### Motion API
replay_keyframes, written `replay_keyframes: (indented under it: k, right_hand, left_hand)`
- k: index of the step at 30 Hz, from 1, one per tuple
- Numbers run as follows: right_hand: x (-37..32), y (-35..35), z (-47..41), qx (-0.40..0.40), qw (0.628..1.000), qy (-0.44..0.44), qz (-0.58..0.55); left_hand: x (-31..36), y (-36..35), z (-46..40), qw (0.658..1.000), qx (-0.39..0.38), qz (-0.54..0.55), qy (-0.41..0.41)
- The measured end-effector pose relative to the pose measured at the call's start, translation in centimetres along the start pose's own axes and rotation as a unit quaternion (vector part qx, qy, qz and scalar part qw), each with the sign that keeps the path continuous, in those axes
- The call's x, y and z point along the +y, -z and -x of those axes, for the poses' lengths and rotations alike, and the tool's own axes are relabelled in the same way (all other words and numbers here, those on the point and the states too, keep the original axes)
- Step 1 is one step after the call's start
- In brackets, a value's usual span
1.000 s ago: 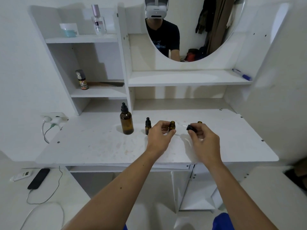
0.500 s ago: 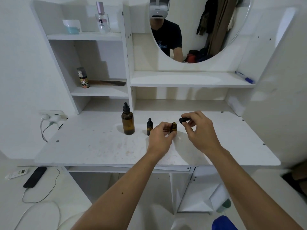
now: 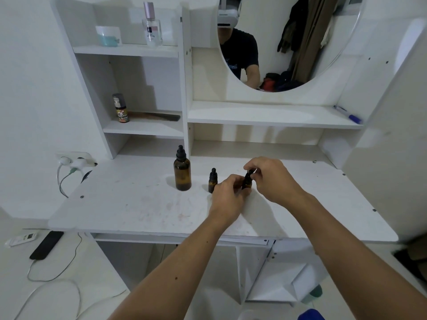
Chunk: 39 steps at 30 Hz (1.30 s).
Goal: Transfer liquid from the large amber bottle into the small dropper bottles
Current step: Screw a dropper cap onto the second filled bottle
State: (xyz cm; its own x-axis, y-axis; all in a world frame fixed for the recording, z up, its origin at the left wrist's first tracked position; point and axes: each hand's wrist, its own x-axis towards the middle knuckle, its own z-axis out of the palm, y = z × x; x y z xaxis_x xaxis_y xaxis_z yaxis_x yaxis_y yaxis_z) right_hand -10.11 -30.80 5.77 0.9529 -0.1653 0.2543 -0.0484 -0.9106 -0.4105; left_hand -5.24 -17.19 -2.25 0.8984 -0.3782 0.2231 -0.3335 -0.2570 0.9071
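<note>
Left hand [image 3: 227, 195] grips the base of a small dropper bottle [image 3: 246, 182] standing on the tabletop [image 3: 129, 204]; fingers are curled round its lower body. Right hand [image 3: 271, 179] pinches the black dropper cap [image 3: 250, 173] on top of that bottle, thumb and fingertips closed on it. Whether the cap is fully seated I can't tell, the fingers cover the neck.

A 2nd small bottle [image 3: 212, 181], capped, stands just left of the left hand, partly hidden by its knuckles. The big amber bottle [image 3: 182, 173], capped with a black dropper top, stands upright further left, near the shelf divider and apart from both hands.

Around:
- Upper left shelf: a white jar [image 3: 108, 35] and a clear perfume bottle [image 3: 151, 26] with a pink cap.
- Lower left shelf: a small spray can [image 3: 120, 108] and a dark comb [image 3: 159, 116] lying flat.
- Long right shelf: a blue pen [image 3: 349, 114] at the far right end.
- Round mirror [image 3: 323, 42] above reflects the person, a headset and hanging clothes.
- Wall socket [image 3: 74, 158] with 2 plugs at the left tabletop edge, cables hanging down.
- Floor at left: a black phone [image 3: 46, 244] on a cable and a white remote [image 3: 22, 238].

Both forearms cross the tabletop front edge and hide part of the cabinet below.
</note>
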Motion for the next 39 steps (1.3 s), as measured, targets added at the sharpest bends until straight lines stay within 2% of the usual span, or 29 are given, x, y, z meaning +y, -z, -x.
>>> replay_keyframes:
  k: [7,14,20,24,35,39]
  right_hand:
    - [0.5,-0.1,-0.1,0.027,0.999,-0.038,-0.007]
    - [0.9,0.1,0.9,0.02,0.997,-0.005,-0.076]
    - [0.8,0.0,0.4,0.033,0.995,-0.055,-0.081]
    - [0.8,0.0,0.8,0.044,0.992,-0.021,-0.114]
    - [0.7,-0.6,0.8,0.029,0.994,-0.038,-0.099]
    - [0.9,-1.1,0.7,0.047,0.993,-0.073,-0.082]
  left_hand:
    - [-0.3,0.0,0.1,1.0,0.005,-0.008,-0.02]
    - [-0.3,-0.1,0.0,1.0,0.004,0.003,-0.014]
    - [-0.4,-0.1,0.0,1.0,0.003,0.002,-0.019]
    - [-0.4,-0.1,0.0,1.0,0.003,0.008,-0.017]
    - [-0.2,0.0,0.1,1.0,0.001,0.012,-0.014]
    - [-0.3,0.0,0.1,1.0,0.005,0.004,-0.017]
